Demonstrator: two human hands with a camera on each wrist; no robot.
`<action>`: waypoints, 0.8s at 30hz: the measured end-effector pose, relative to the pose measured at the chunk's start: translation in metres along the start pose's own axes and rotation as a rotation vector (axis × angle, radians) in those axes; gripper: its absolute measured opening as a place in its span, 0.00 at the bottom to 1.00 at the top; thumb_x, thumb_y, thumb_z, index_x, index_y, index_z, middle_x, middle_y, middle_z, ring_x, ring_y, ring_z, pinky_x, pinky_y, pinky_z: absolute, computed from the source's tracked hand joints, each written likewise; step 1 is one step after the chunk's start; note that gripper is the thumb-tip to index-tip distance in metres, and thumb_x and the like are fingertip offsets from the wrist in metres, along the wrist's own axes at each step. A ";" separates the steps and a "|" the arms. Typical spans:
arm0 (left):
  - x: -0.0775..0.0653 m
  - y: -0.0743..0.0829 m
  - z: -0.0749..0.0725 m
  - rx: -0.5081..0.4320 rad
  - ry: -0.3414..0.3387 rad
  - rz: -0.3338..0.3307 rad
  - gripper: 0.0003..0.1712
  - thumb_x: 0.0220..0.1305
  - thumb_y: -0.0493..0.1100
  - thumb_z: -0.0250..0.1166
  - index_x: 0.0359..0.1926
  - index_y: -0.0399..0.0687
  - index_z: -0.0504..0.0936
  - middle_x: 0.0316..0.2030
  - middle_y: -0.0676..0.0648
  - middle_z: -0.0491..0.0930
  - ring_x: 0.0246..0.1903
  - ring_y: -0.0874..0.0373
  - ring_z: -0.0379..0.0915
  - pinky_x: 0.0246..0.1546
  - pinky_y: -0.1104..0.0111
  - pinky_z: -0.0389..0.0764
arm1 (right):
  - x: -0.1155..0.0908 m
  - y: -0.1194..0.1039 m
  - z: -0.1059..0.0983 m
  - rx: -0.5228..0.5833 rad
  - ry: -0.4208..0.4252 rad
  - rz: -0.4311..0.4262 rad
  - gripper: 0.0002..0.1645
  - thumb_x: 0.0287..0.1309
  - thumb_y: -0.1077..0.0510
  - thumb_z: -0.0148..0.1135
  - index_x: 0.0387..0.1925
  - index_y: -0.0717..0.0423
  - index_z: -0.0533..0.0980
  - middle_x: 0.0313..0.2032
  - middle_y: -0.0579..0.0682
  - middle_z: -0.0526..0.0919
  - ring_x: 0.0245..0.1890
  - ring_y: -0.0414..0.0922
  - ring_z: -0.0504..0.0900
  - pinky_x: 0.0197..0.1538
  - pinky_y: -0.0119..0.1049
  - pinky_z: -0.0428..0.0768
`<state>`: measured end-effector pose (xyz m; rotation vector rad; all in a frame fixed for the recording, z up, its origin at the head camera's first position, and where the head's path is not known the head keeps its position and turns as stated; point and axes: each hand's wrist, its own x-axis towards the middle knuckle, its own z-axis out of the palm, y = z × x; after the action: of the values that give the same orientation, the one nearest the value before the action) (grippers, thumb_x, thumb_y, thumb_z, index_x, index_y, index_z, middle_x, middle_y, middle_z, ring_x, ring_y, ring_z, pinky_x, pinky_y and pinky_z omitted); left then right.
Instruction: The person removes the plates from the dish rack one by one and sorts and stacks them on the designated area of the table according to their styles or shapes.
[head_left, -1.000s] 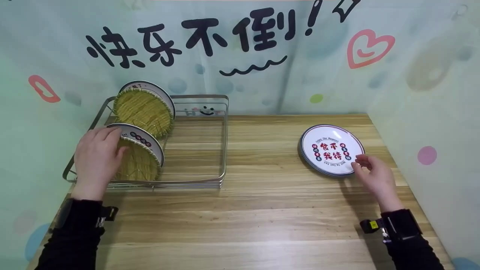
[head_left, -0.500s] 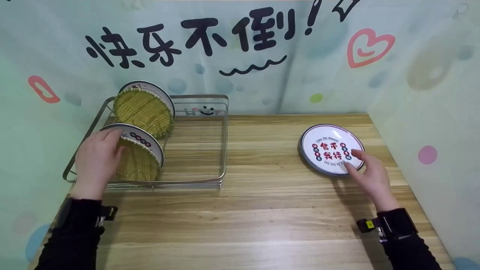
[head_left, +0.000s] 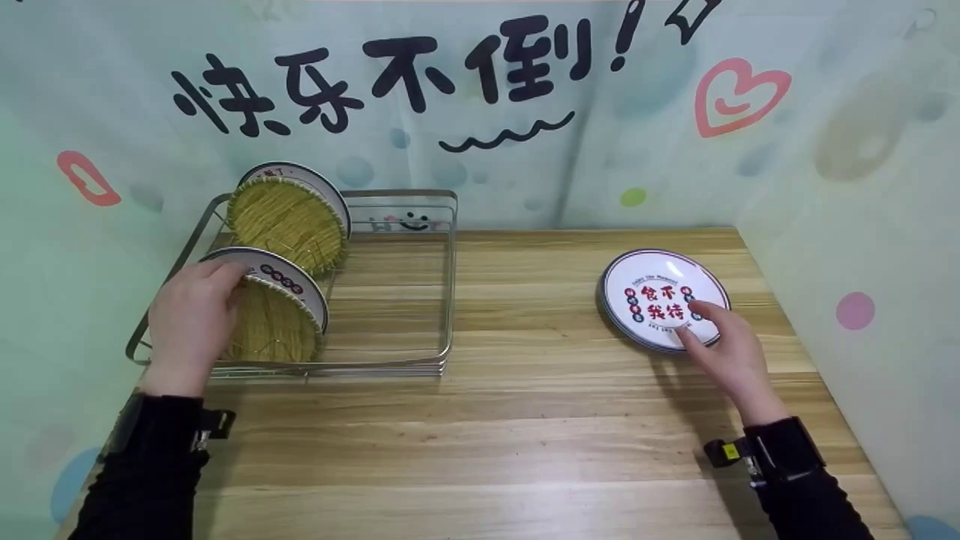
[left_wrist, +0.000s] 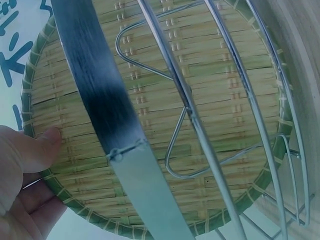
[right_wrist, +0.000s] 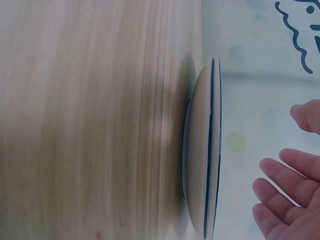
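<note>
My left hand (head_left: 196, 311) pinches the left edge of the front round woven bamboo tray (head_left: 277, 326). In the left wrist view the thumb (left_wrist: 45, 145) lies on the weave and the fingers are behind the rim. A white printed plate (head_left: 259, 264) stands tilted behind this tray. Both lean in a metal wire rack (head_left: 450, 292). Over the right part of a small stack of white plates (head_left: 637, 292) is my right hand (head_left: 731, 352), fingers spread and holding nothing. In the right wrist view a gap shows between that hand and the stacked plates (right_wrist: 202, 150).
Farther back in the rack, another woven tray (head_left: 285, 221) leans against a second white plate (head_left: 326, 184). The rack and the plate stack rest on a wooden tabletop (head_left: 525, 420). A printed backdrop (head_left: 525, 180) encloses the back and sides.
My right hand has shifted left over the plate stack, its fingers opening wider. The left hand has stayed at the front tray with only a slight change of its fingers.
</note>
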<state>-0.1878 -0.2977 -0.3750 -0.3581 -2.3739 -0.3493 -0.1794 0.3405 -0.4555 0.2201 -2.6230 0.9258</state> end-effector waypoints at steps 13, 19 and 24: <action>-0.002 -0.003 -0.015 -0.063 -0.062 0.005 0.12 0.53 0.21 0.67 0.37 0.35 0.84 0.35 0.35 0.83 0.36 0.36 0.78 0.33 0.44 0.77 | 0.004 -0.013 0.009 0.037 0.001 -0.041 0.24 0.61 0.64 0.65 0.56 0.72 0.74 0.54 0.69 0.79 0.57 0.64 0.74 0.63 0.59 0.66; -0.006 -0.002 -0.021 -0.054 -0.076 0.033 0.12 0.52 0.21 0.68 0.37 0.34 0.84 0.34 0.35 0.84 0.34 0.37 0.79 0.30 0.45 0.78 | 0.005 -0.017 0.011 0.056 -0.009 -0.043 0.24 0.62 0.64 0.65 0.57 0.72 0.73 0.55 0.69 0.78 0.57 0.64 0.74 0.64 0.59 0.66; -0.009 0.000 -0.025 -0.030 -0.052 0.080 0.12 0.52 0.21 0.67 0.37 0.35 0.84 0.34 0.37 0.85 0.32 0.38 0.80 0.26 0.48 0.79 | 0.003 -0.019 0.012 0.063 -0.004 -0.054 0.23 0.62 0.64 0.64 0.57 0.72 0.74 0.54 0.69 0.79 0.57 0.64 0.75 0.64 0.58 0.67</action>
<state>-0.1665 -0.3072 -0.3631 -0.4797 -2.3991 -0.3423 -0.1811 0.3184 -0.4523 0.3074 -2.5805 0.9912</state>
